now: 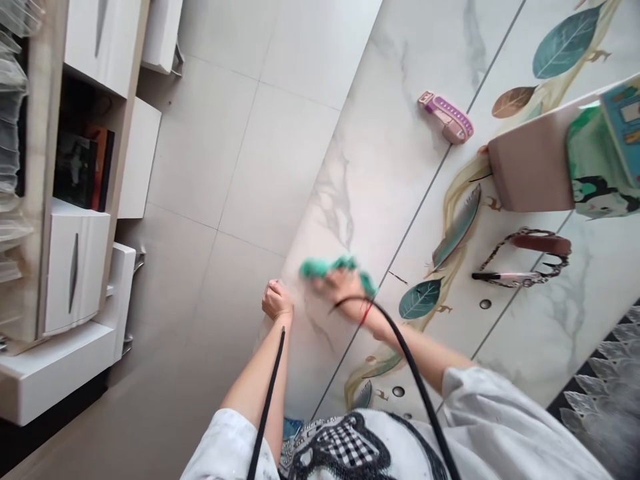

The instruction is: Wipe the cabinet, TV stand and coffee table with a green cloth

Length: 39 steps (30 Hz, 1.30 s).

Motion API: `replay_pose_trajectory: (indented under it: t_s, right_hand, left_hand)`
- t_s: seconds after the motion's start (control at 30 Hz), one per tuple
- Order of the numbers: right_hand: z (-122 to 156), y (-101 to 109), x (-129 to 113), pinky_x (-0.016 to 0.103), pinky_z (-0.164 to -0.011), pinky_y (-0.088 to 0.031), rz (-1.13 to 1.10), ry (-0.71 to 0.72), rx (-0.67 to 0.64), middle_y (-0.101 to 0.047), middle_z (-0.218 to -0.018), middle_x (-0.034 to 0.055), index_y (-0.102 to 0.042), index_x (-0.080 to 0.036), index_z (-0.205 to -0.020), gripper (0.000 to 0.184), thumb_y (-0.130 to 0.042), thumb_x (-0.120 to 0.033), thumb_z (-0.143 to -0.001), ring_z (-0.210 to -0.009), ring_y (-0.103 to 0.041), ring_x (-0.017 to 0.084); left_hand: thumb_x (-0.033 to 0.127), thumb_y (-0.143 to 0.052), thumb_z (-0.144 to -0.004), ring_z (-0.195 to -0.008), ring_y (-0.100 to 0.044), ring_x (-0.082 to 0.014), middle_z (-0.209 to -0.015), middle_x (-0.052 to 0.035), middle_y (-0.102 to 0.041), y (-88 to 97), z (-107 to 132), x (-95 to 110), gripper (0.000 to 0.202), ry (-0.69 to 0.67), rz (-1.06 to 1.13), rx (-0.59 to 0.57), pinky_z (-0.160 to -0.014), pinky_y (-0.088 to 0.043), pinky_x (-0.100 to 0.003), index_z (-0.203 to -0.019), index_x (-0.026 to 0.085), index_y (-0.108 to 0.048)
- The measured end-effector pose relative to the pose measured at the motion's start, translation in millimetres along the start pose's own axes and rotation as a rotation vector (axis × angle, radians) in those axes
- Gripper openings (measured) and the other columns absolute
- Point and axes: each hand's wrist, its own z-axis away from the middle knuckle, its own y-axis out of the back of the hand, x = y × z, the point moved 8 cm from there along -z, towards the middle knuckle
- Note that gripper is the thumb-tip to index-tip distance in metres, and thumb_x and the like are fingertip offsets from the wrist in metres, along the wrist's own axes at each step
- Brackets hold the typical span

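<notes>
Under my right hand (341,283) is a green cloth (314,268), bunched up and pressed against the white marble-patterned tabletop (370,193). My fingers are closed around the cloth and slightly smeared by motion; a red string circles that wrist. My left hand (277,301) is curled into a fist at the table's left edge, touching or very near it. Nothing shows inside the fist. A printed band of leaves and feathers runs along the tabletop to the right of my right hand.
A pink and purple wristband (447,119) lies farther up the table. To the right stand a pinkish box (533,163) and a green panda-print pack (603,170), near a leopard-print hair band (493,250). White drawers (77,267) line the left, across the tiled floor (225,167).
</notes>
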Motion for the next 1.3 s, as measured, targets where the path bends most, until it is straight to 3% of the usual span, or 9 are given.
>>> replay_pose_trajectory:
  t_s: [0.13, 0.33, 0.43, 0.53, 0.7, 0.8, 0.9, 1.07, 1.3]
  right_hand:
    - [22, -34, -41, 0.044, -0.090, -0.061, -0.206, 0.172, -0.271, -0.072, -0.116, 0.0008, -0.075, -0.054, -0.139, 0.050, -0.055, -0.047, -0.094, -0.111, -0.063, 0.024]
    - [-256, 79, 143, 0.066, -0.112, -0.045, -0.053, -0.187, 0.098, -0.049, -0.160, 0.0145, -0.066, -0.025, -0.157, 0.054, -0.052, -0.015, -0.106, -0.145, -0.039, 0.039]
    - [-327, 109, 170, 0.070, -0.113, -0.042, -0.087, -0.313, 0.224, -0.041, -0.164, 0.0138, -0.065, -0.021, -0.155, 0.046, -0.057, -0.022, -0.110, -0.143, -0.031, 0.040]
    - [-280, 77, 110, 0.066, -0.109, -0.046, -0.029, -0.207, 0.158, -0.052, -0.158, 0.0112, -0.070, -0.024, -0.149, 0.044, -0.058, -0.026, -0.108, -0.143, -0.035, 0.043]
    - [-57, -42, -53, 0.051, -0.089, -0.057, -0.115, 0.210, -0.282, -0.073, -0.142, -0.0101, -0.069, -0.064, -0.145, 0.063, -0.039, -0.024, -0.106, -0.116, -0.062, 0.027]
    - [-5, -65, -83, 0.048, -0.092, -0.056, -0.218, 0.447, -0.503, -0.072, -0.144, -0.0133, -0.064, -0.068, -0.147, 0.066, -0.050, -0.024, -0.100, -0.115, -0.064, 0.023]
    - [-82, -29, -9, 0.053, -0.107, -0.048, -0.145, 0.311, -0.436, -0.063, -0.158, -0.0002, -0.066, -0.048, -0.157, 0.064, -0.048, -0.020, -0.102, -0.137, -0.054, 0.029]
    - [-232, 89, 184, 0.070, -0.120, -0.028, -0.069, -0.270, 0.126, -0.036, -0.173, 0.0165, -0.042, -0.018, -0.173, 0.071, -0.050, -0.019, -0.103, -0.154, -0.027, 0.041]
    - [-201, 128, 291, 0.078, -0.131, -0.009, -0.248, -0.481, 0.399, -0.032, -0.171, 0.0139, -0.041, -0.023, -0.172, 0.063, -0.047, -0.044, -0.113, -0.159, -0.022, 0.040]
  left_hand:
    - [0.021, -0.032, -0.114, -0.117, -0.075, -0.0313, -0.130, -0.0203, -0.079, -1.5, 0, -1, 0.049, 0.002, 0.002, -0.004, -0.087, -0.048, -0.036, -0.126, 0.018, -0.080]
    - [0.020, -0.036, -0.114, -0.115, -0.075, -0.0289, -0.123, -0.0186, -0.080, -6.6, -2, -5, 0.044, 0.002, 0.015, -0.008, -0.085, -0.047, -0.033, -0.116, 0.017, -0.080]
    - [0.020, -0.035, -0.114, -0.116, -0.075, -0.0278, -0.123, -0.0181, -0.080, -9.7, -3, -8, 0.045, -0.006, 0.030, -0.014, -0.087, -0.048, -0.032, -0.114, 0.017, -0.080]
    - [0.019, -0.035, -0.114, -0.118, -0.075, -0.0261, -0.124, -0.0163, -0.080, -12.1, -5, -9, 0.045, -0.016, 0.042, -0.030, -0.089, -0.049, -0.030, -0.113, 0.018, -0.080]
    - [0.016, -0.034, -0.114, -0.117, -0.075, -0.0264, -0.122, -0.0191, -0.080, -11.1, -7, -11, 0.046, 0.021, 0.041, -0.063, -0.090, -0.050, -0.030, -0.117, 0.014, -0.080]
    - [0.018, -0.032, -0.115, -0.114, -0.076, -0.0285, -0.122, -0.0197, -0.080, -9.3, -6, -11, 0.047, 0.042, 0.025, -0.067, -0.088, -0.050, -0.032, -0.117, 0.013, -0.080]
    - [0.019, -0.033, -0.115, -0.120, -0.075, -0.0287, -0.127, -0.0174, -0.080, -7.6, -4, -9, 0.046, 0.028, 0.019, -0.051, -0.090, -0.049, -0.032, -0.118, 0.017, -0.079]
    - [0.018, -0.038, -0.113, -0.119, -0.075, -0.0287, -0.127, -0.0177, -0.080, -5.8, -2, -7, 0.041, 0.009, 0.025, -0.035, -0.088, -0.047, -0.032, -0.114, 0.017, -0.079]
    - [0.018, -0.038, -0.113, -0.118, -0.075, -0.0295, -0.126, -0.0186, -0.080, -7.2, -3, -8, 0.041, 0.001, 0.037, -0.023, -0.084, -0.045, -0.033, -0.115, 0.016, -0.079]
